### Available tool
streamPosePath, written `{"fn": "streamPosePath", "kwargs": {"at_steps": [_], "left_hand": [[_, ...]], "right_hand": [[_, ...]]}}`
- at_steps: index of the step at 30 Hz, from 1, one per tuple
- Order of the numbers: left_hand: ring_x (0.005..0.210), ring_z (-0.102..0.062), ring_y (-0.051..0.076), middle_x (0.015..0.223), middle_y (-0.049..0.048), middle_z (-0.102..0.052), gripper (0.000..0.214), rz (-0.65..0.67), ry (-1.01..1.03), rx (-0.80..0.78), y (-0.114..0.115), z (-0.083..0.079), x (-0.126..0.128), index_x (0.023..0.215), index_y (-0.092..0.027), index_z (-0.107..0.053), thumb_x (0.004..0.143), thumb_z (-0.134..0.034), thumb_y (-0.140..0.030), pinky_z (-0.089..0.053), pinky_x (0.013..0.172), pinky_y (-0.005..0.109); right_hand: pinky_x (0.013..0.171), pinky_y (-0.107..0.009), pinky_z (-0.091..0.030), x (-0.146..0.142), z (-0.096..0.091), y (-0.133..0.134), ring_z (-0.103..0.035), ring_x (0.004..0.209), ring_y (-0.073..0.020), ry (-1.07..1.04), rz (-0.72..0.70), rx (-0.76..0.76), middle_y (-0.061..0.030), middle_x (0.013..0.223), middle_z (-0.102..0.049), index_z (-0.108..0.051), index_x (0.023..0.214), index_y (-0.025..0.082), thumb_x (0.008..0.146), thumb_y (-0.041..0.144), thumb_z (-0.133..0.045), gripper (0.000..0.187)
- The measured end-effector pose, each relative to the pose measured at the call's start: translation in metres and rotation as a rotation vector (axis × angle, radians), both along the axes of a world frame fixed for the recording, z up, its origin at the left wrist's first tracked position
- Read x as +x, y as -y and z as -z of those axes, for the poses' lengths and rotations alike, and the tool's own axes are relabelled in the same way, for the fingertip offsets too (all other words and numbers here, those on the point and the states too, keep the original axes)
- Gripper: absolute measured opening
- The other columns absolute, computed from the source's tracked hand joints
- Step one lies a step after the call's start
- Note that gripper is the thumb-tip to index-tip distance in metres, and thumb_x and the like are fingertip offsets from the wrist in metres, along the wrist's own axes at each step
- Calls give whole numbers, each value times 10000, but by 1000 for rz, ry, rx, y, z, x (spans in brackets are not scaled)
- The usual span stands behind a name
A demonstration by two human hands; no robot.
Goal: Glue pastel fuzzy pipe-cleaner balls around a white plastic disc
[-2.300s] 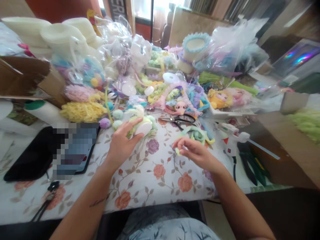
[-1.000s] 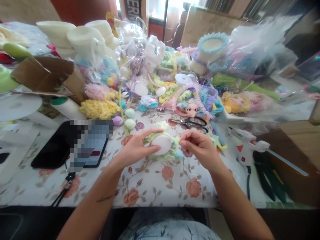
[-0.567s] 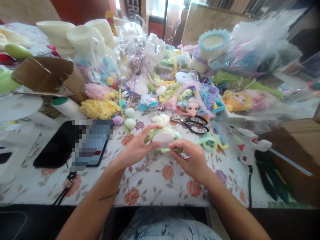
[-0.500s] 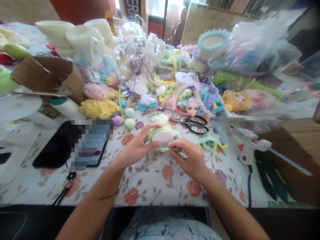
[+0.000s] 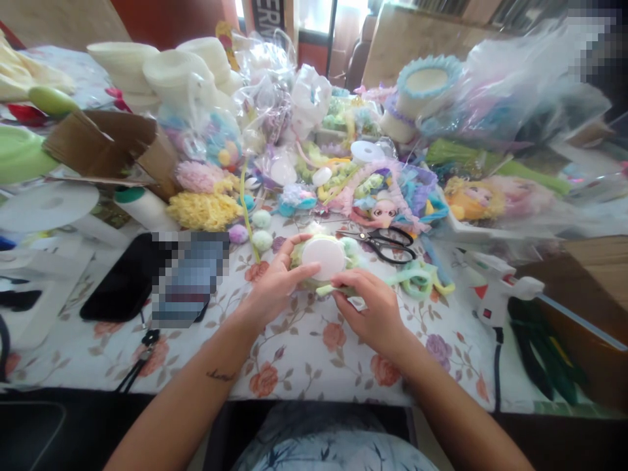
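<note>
A round piece with a flat white disc face (image 5: pixel 324 259) and a pale yellow-green fluffy rim is held over the flowered tablecloth. My left hand (image 5: pixel 282 275) grips it from the left, thumb on the disc and fingers round the far edge. At the lower right edge, my right hand (image 5: pixel 367 297) pinches the end of a light green fuzzy strip (image 5: pixel 324 290). A loose coil of pale green and yellow strip (image 5: pixel 419 280) lies to the right of that hand. Black-handled scissors (image 5: pixel 385 244) rest just beyond.
A white glue gun (image 5: pixel 490 284) and dark green pliers (image 5: pixel 542 353) lie on the right. Phones (image 5: pixel 125 278) are on the left. Pompoms (image 5: pixel 261 240), a doll head (image 5: pixel 383 212), ribbons, a cardboard box (image 5: pixel 112 144) and plastic-wrapped goods crowd the back.
The disc has tilted so more of its white face shows. My right hand now holds the strip's end out at the lower edge. The view has shifted slightly.
</note>
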State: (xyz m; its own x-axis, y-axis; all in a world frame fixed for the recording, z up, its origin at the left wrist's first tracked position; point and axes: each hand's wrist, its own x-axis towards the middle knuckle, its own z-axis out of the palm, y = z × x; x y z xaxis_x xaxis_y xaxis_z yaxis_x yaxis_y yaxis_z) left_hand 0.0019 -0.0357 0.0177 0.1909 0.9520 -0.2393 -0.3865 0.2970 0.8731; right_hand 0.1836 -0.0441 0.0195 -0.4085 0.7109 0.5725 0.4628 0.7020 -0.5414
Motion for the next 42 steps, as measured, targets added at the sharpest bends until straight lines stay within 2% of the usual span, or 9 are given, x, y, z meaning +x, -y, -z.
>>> {"fn": "streamPosePath", "kwargs": {"at_steps": [6,11,16,21,24,26,28,31,42], "left_hand": [[841,-643,146,970,-6,-661,687,62,-46,40,2,3,1,1330,-296,-415,751,-783,-268,-514,742,248],[955,-626,190,1078,8,-642,668,61,-208,114,3,3,1,1288,-299,-470,714,-810,-291,-513,819,293],[995,-606,193,1140,29,-617,687,74,-255,178,2,5,0,1304,-284,-464,714,-814,-305,-502,839,283],[1082,-588,226,1238,36,-589,625,14,-434,287,2,4,-2,1295,-278,-489,745,-782,-318,-485,903,303],[1127,-582,253,1287,47,-583,591,-55,-579,365,2,2,-1,1278,-264,-510,752,-772,-331,-474,947,326],[1182,-561,270,1311,49,-580,576,-110,-671,421,3,2,0,1275,-272,-517,760,-764,-347,-455,989,345],[1243,-524,283,1338,45,-571,559,-153,-762,473,4,4,1,1275,-287,-524,771,-755,-357,-423,1036,364],[1283,-496,287,1354,44,-567,518,-152,-854,532,5,7,3,1281,-292,-528,804,-719,-355,-393,1069,375],[1265,-512,286,1375,39,-554,570,-96,-823,502,6,3,1,1303,-291,-511,781,-741,-322,-412,1049,362]], "right_hand": [[702,-318,-534,-7,-2,-5,-662,767,-192,35,76,-24,-38,829,-695,-591,943,227,837,112,-544,163],[728,-324,-545,-8,1,-4,-683,798,-198,13,131,-54,-39,877,-716,-587,958,236,828,120,-549,178],[709,-314,-543,-9,4,-3,-675,794,-196,4,139,-60,-43,882,-709,-584,973,232,822,95,-554,205],[713,-320,-547,-9,4,-2,-662,814,-197,4,116,-105,-64,936,-689,-589,1000,234,855,104,-524,205],[695,-312,-533,-8,1,0,-659,809,-198,-25,151,-183,-68,950,-687,-598,1007,222,873,198,-571,139],[662,-303,-505,-7,-2,1,-650,758,-193,-25,214,-253,-56,895,-699,-616,953,215,883,300,-599,111],[633,-299,-469,-6,-3,1,-629,685,-182,-2,258,-315,-42,806,-704,-638,868,208,896,378,-593,178],[628,-303,-444,-7,-2,0,-618,654,-181,2,264,-346,-41,746,-707,-678,802,199,888,405,-616,232],[688,-307,-470,-2,5,-5,-652,729,-188,-93,173,-363,-34,783,-718,-715,817,207,867,286,-664,106]]}}
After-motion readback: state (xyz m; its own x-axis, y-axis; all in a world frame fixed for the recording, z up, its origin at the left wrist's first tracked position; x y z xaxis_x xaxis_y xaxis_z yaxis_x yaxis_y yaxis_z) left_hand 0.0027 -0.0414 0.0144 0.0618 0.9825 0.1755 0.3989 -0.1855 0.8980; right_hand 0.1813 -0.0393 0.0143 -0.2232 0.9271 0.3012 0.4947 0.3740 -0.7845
